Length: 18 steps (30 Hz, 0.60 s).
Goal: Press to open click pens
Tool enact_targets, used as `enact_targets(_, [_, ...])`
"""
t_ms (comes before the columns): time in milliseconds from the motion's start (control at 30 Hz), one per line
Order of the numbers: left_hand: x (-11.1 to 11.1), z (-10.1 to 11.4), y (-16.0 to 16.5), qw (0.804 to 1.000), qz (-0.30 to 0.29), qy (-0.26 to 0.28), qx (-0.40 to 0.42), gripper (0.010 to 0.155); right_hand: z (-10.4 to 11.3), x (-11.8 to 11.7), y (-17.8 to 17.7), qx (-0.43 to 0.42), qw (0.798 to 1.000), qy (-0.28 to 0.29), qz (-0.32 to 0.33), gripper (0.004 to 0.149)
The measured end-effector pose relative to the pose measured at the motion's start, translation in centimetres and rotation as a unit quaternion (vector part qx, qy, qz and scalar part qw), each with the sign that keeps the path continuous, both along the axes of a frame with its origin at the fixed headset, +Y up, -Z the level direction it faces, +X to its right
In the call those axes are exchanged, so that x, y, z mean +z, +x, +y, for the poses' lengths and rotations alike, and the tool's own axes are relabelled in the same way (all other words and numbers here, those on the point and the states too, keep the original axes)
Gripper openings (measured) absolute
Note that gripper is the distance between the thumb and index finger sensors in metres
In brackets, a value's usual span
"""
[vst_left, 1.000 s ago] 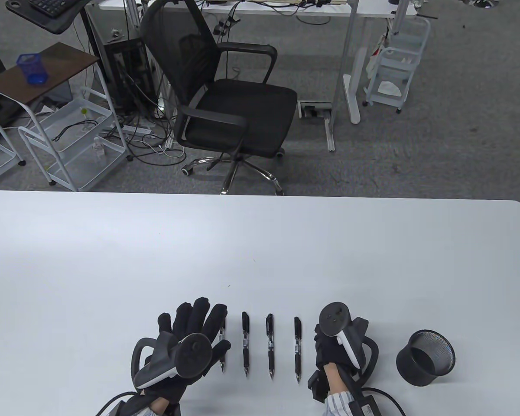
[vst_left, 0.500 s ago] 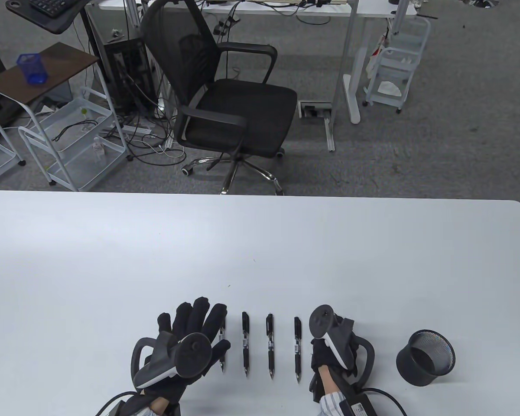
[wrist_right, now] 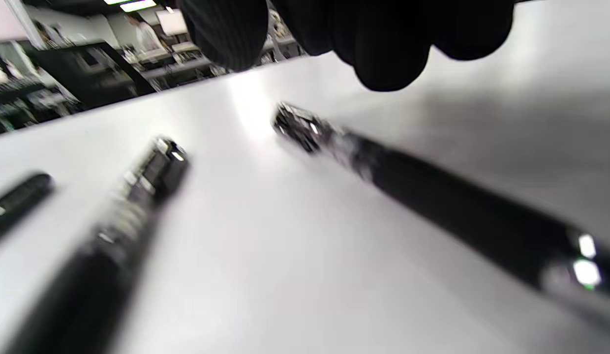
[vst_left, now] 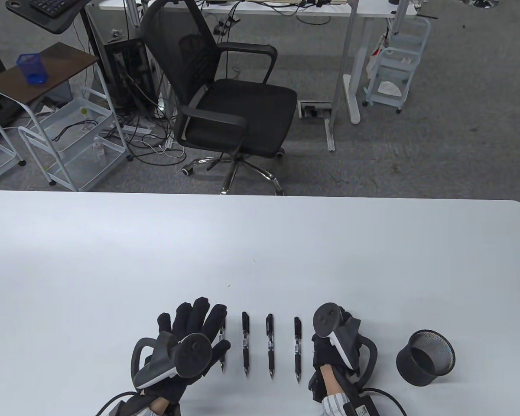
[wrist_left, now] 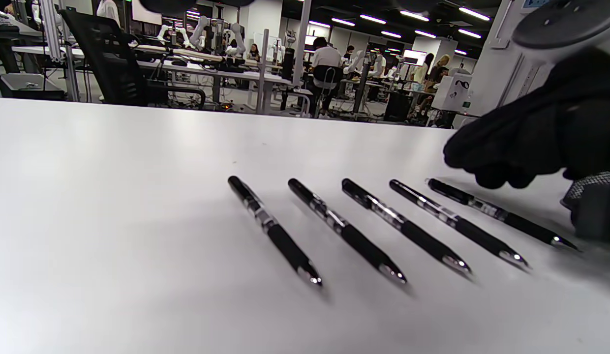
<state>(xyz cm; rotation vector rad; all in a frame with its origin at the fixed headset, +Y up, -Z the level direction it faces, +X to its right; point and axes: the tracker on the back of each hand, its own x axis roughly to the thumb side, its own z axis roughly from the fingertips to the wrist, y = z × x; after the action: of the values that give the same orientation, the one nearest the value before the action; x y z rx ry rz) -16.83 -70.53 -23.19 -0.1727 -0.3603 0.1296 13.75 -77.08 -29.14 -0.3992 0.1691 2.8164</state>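
Note:
Several black click pens lie side by side near the table's front edge, tips toward me; three show fully in the table view (vst_left: 270,344). The left wrist view shows the whole row (wrist_left: 403,226). My left hand (vst_left: 193,323) lies flat with fingers spread, its edge over the leftmost pen (vst_left: 222,349). My right hand (vst_left: 333,342) hovers over the rightmost pen (wrist_left: 497,211), which the table view hides. In the right wrist view its fingertips (wrist_right: 383,44) hang just above that pen (wrist_right: 433,196), apart from it and holding nothing.
A black mesh pen cup (vst_left: 425,357) stands on the table right of my right hand. The white table (vst_left: 260,242) stretches far ahead of the pens. An office chair (vst_left: 225,99) stands beyond the far edge.
My right hand has shifted slightly left and tilted over the rightmost pen. My left hand and the pens have not moved.

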Motion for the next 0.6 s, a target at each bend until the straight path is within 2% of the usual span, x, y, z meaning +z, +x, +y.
enact_targets(167, [0.0,0.0,0.1,1.000,0.000,0.000,-0.003,0.068,3.2,0.8,-1.4,-0.042,0.992,0.087,0.084,0.064])
enact_targets(300, [0.0,0.0,0.1,1.000,0.000,0.002,-0.007,0.068,5.3,1.8,-3.3,-0.023,0.972,0.156,0.174,0.064])
enact_targets(500, [0.2,0.2,0.1,1.000,0.001,0.010,-0.004,0.068,6.1,3.5,-6.4,0.043,0.943,0.170,0.285,0.066])
enact_targets(600, [0.1,0.3,0.0,1.000,0.002,0.020,-0.001,0.068,5.8,4.0,-7.6,0.038,0.927,0.181,0.327,0.067])
